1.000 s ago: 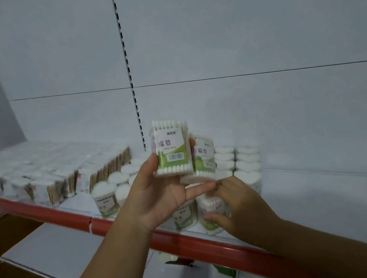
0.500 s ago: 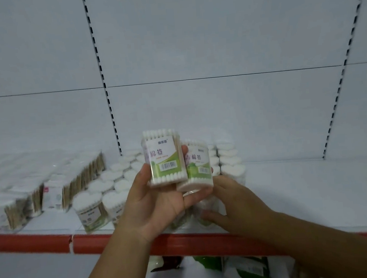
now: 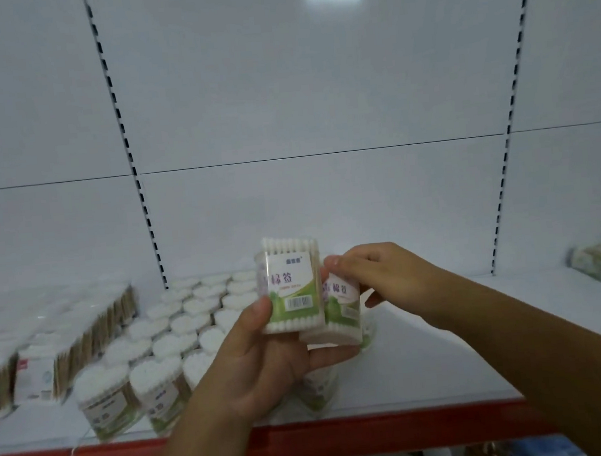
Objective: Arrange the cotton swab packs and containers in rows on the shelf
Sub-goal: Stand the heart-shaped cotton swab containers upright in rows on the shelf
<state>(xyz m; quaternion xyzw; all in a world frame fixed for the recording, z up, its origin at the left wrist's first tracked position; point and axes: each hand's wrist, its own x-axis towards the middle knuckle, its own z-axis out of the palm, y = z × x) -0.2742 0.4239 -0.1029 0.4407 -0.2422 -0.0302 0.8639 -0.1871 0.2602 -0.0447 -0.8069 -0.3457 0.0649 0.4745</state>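
Your left fingers (image 3: 334, 354) grasp two clear rectangular cotton swab packs with green labels (image 3: 291, 286) over the white shelf (image 3: 448, 360), near its red front edge. Your right fingers (image 3: 356, 261) pinch the rear pack (image 3: 342, 307). Heart-shaped clear swab containers (image 3: 191, 321) already stand in rows at the left, so I judge the task partly done, with these packs still to place.

Two hands (image 3: 256, 362) (image 3: 386, 274), two green-labelled packs (image 3: 291, 290) (image 3: 342, 311)

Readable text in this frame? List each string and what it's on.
"棉签": front pack, held in the left hand.
"棉签": rear pack, gripped by the right hand, slightly blurred.
Brand line, subtitle and barcode digits on the front pack: too small to read.
Labels on the shelf containers: blurred, unreadable.
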